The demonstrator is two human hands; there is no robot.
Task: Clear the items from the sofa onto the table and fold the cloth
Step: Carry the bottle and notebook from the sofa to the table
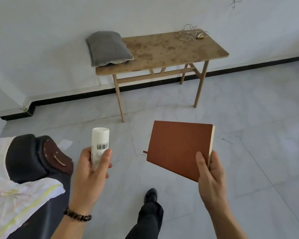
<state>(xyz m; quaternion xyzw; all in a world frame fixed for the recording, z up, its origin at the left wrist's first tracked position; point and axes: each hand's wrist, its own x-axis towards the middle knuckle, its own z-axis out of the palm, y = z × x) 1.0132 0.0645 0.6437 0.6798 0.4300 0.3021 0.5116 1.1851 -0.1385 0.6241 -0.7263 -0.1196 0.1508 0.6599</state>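
Head view, person facing the tabletop (162, 50) with an item in each hand.

**Hazards, largest thing first.**
- Tabletop: a grey cushion (109, 47) fills its left end and overhangs the near-left edge, and a tangle of cord (192, 33) lies at the far right corner. An item set down against the cushion could push it off, so the bare middle looks the safer landing.
- Cloth (16, 195): it lies crumpled over the sofa (33, 161). With both hands occupied, folding must wait, and a sleeve or forearm brushing past could drag it to the floor.
- Notebook (178, 149): the right hand (211, 176) grips one lower corner only, thumb on the brown cover and fingers beneath. Most of the book projects unsupported and tilted, so it may pivot or slip.
- Bottle (100, 145): the left hand (90, 173) holds the lower half of this white cylinder upright between thumb and fingers. Its smooth wall could slide through a loose grip, and its tall, narrow form may topple if set down hastily.

**Positions relative to the hands.**
- The tabletop stands against the wall, well apart from both hands, across open floor.
- Sofa and cloth lie at lower left, just beside the left forearm.
- Notebook and bottle are carried side by side, apart and not touching.
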